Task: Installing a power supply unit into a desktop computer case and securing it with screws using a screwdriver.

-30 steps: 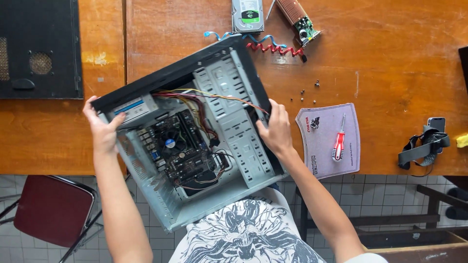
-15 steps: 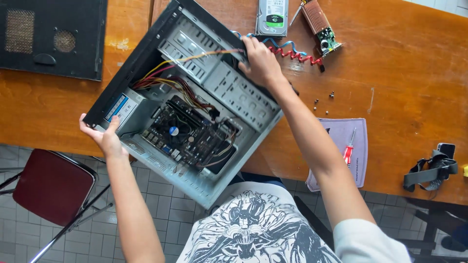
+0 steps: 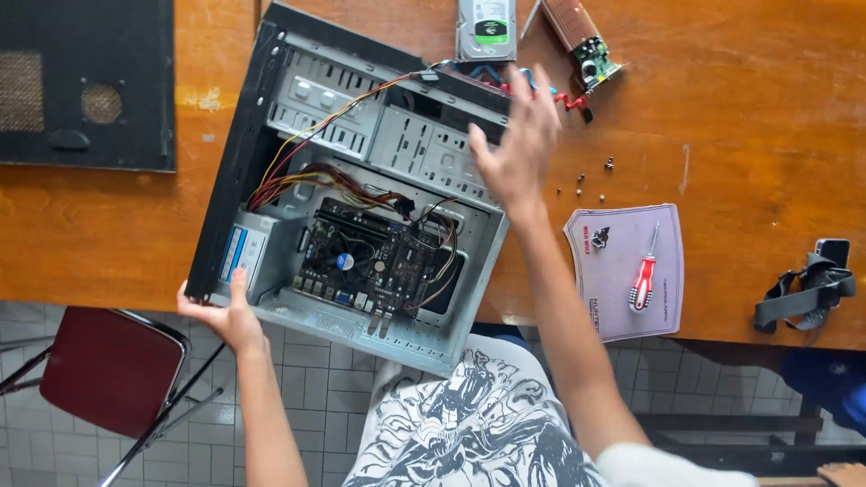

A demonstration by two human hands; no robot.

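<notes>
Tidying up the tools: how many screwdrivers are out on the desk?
1: a red-handled screwdriver lying on the grey mat right of the open computer case. Others may be hidden.

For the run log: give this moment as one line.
left hand: grips corner of open computer case | right hand: open, raised above case, holding nothing | screwdriver: on grey mat

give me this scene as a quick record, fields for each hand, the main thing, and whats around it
left hand: grips the near left corner of the case
right hand: open, fingers spread, at the far right edge of the case, grip unclear
open computer case: side off, motherboard and coloured wires exposed, near end overhanging the table
wooden table: hard drive, loose screws, red-handled screwdriver on a grey mat
far left: black side panel
</notes>
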